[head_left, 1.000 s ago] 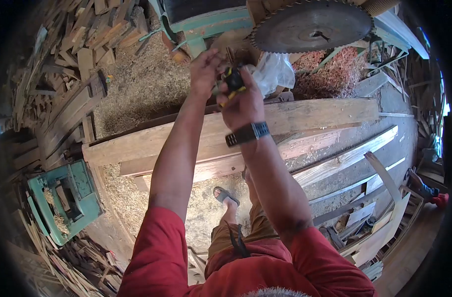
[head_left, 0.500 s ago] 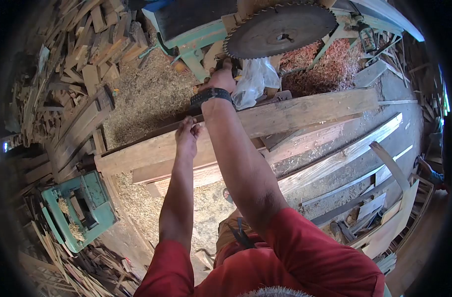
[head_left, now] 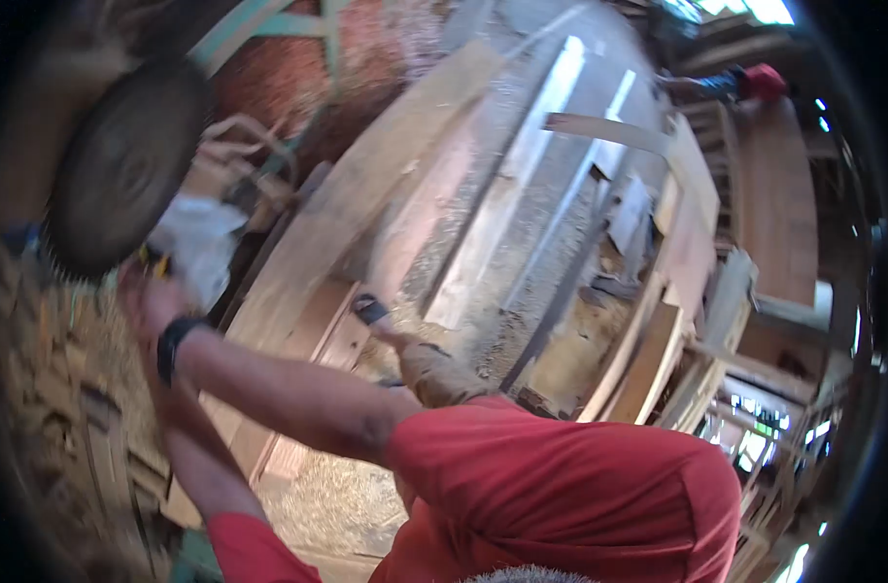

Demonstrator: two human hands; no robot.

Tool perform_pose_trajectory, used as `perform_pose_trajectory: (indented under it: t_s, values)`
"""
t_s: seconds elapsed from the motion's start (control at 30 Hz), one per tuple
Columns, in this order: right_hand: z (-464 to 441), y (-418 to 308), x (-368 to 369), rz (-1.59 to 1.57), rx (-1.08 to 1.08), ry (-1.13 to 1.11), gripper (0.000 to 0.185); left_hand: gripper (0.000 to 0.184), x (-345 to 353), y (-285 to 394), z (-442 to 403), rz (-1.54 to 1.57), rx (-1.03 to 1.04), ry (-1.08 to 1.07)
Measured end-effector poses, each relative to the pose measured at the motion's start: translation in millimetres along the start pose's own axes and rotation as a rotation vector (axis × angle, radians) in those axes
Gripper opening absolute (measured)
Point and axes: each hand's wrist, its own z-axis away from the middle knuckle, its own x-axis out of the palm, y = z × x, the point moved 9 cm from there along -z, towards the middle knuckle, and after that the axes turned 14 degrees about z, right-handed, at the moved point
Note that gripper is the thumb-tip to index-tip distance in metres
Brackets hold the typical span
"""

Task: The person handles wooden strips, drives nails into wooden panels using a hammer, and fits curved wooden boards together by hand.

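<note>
My right hand (head_left: 154,303), below a dark wristwatch, reaches to the lower edge of a large round saw blade (head_left: 128,170). Its fingers are smeared by motion. Close to them is a small yellow-and-black thing (head_left: 156,260) whose kind I cannot make out. A crumpled clear plastic bag (head_left: 201,248) lies just right of this hand. My left forearm runs up behind the right wrist, and the left hand is mostly hidden or blurred there. The blade's toothed rim is very near the right fingers.
A long wide plank (head_left: 366,189) lies beside my arms, with a pale board (head_left: 517,185) further right. Sawdust (head_left: 337,505) covers the floor. A sandalled foot (head_left: 371,309) shows between boards. Leaning timber (head_left: 648,360) stands at the right, and red-and-blue clothing (head_left: 760,83) shows at upper right.
My view has swung round, so the blade and both arms now appear at the left. My left hand has moved from near the plank's edge toward the right hand.
</note>
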Motion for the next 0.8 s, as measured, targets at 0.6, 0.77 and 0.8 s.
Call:
perform_pose_trajectory:
  t_s: [0.6, 0.77, 0.8]
  values:
    - [255.5, -114.7, -417.2, 1.252, -0.428, 0.529, 0.032, 0.011, -68.1, -150.5, 241.5, -0.378, -0.248, -0.321]
    - [334.2, -111.4, -493.1, 1.314, -0.472, 0.644, 0.038, 0.015, -67.6, -241.0, 430.8, -0.140, -0.651, -0.318]
    - [336.8, -105.4, -530.5, 1.241, -0.432, 0.716, 0.038, 0.018, -62.4, -241.1, 458.0, -0.113, -0.697, -0.297]
